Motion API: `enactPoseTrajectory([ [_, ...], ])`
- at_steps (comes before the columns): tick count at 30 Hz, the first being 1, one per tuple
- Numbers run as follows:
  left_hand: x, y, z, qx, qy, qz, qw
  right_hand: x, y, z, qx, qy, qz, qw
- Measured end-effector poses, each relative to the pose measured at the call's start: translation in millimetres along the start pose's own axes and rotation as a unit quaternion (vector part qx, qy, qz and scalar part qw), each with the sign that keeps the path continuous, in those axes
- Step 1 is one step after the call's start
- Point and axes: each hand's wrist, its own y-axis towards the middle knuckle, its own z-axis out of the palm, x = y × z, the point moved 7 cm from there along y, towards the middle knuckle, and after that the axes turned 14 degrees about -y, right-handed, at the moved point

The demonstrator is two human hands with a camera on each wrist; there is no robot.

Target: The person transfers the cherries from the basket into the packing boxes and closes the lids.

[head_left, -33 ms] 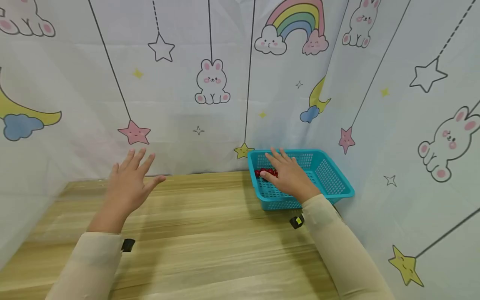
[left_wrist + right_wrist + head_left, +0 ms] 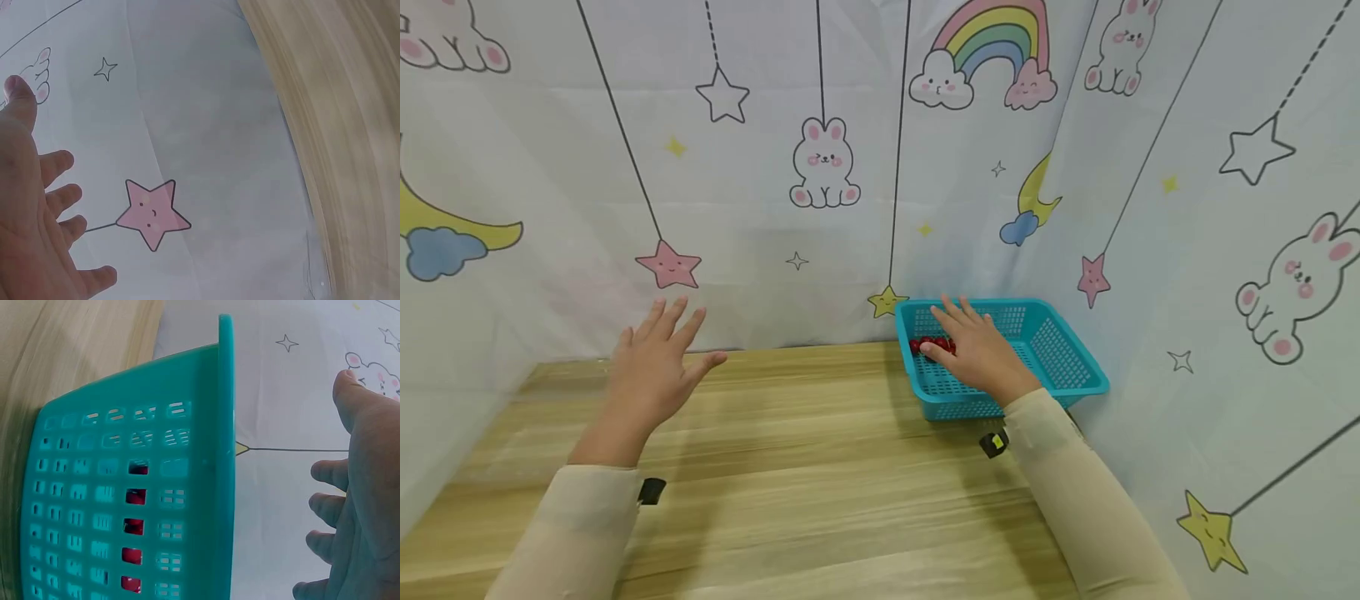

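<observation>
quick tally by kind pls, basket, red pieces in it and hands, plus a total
Teal basket: 1
Red pieces: at least 2, exact number can't be told
Hands: 2, left hand and right hand
Total: at least 5

This looks like a small screened-off work corner, though whether it stands in a home, a studio or some other room cannot be told. A white curtain (image 2: 572, 183), creased in places, closes in the back and both sides of a wood-grain surface (image 2: 820, 492). Its print suits a child's room: rabbits (image 2: 825, 173), smiling stars (image 2: 669, 267), moons (image 2: 1034, 192) and a rainbow (image 2: 992, 35) between clouds (image 2: 942, 83). The plastic basket (image 2: 1063, 354) on the surface is an everyday household kind. The room beyond the curtain is hidden.
</observation>
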Motion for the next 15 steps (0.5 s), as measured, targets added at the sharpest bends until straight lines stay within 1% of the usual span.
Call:
enactPoseTrajectory([
  [3,18.5,-5.2,-6.8,0.004,0.015,-0.010,0.9998,-1.6,-0.6,2.6,0.005,-0.005,0.002,1.0000],
  [5,34.9,-9.8,-11.2,0.013,0.023,-0.026,0.9993,-2.4,-1.2,4.3,0.007,-0.005,0.003,1.0000],
  [6,44.9,-12.5,-13.3,0.020,0.034,-0.036,0.9986,-2.8,-1.5,5.1,0.007,-0.003,0.003,1.0000],
  [10,90.1,-25.9,-18.8,0.058,0.041,-0.081,0.9942,-3.6,-3.7,10.0,0.012,-0.001,0.001,0.9999],
  [13,122.6,-38.6,-23.3,0.082,0.024,-0.123,0.9887,-3.5,-4.9,16.4,0.021,-0.005,-0.005,0.9998],
  [15,142.2,-47.8,-27.1,0.086,0.014,-0.151,0.9846,-2.8,-5.7,20.2,0.028,-0.006,-0.009,0.9996],
])
